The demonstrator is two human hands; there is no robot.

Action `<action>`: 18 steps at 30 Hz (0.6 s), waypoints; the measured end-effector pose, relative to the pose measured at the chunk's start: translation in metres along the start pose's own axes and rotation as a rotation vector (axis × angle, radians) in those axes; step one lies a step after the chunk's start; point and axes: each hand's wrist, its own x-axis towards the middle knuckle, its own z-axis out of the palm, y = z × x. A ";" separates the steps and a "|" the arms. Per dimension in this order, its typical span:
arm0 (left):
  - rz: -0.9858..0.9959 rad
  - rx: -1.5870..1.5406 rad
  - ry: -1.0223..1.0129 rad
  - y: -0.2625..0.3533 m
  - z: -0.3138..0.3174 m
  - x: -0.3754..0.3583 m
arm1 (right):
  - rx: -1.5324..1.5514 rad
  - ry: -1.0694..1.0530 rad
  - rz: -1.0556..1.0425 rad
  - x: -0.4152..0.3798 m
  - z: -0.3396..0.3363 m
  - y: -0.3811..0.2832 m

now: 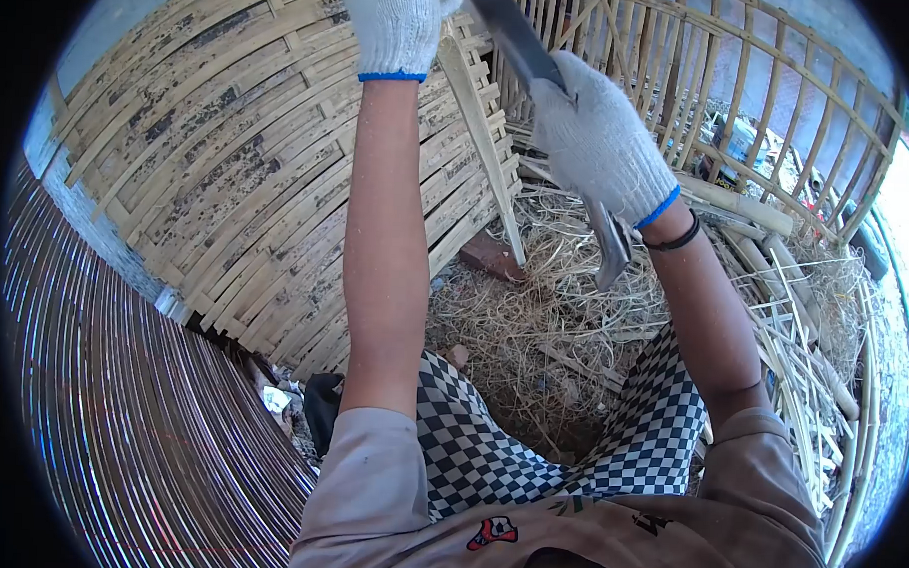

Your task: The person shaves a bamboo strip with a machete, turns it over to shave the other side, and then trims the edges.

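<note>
Bamboo strip (480,135) stood upright between our two gloved hands, leaning against the woven bamboo panel (229,156) at our left. Our left hand (398,27) was closed near the strip's upper end (the frame cut off the fingers, so we could not tell how firm the grip was), while our right hand (600,139) was wrapped tight round the handle of a long knife (523,41) whose dark blade pointed up past the strip. We judged that the blade could slip off the hard, glossy cane and run toward the left glove, since the hands were close together and the knitted cotton would stop little. The strip could also split off line if the edge wandered from the grain. The panel was flat, pale slats, mottled with black mould, woven tight; the open bamboo frame (741,104) behind was rounder and looser. Dry shavings (533,317) lay tangled and stringy on the ground below.
</note>
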 end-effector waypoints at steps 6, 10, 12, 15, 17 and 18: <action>0.008 0.001 0.032 0.001 -0.001 -0.003 | -0.108 -0.211 0.069 -0.006 0.002 0.007; -0.009 0.009 0.026 0.002 -0.008 0.002 | 0.106 -0.101 0.179 -0.010 -0.001 -0.003; -0.219 -0.425 -0.120 0.010 -0.007 -0.004 | -0.083 -0.162 0.051 -0.013 0.003 0.003; -0.122 -0.218 -0.078 0.004 -0.007 -0.003 | -0.066 -0.203 0.071 -0.012 -0.004 0.001; -0.007 -0.004 -0.006 0.002 -0.009 0.000 | -0.002 -0.185 0.139 -0.012 -0.014 -0.014; 0.000 -0.005 0.008 0.002 -0.007 -0.001 | 0.070 -0.144 0.152 -0.014 -0.012 -0.016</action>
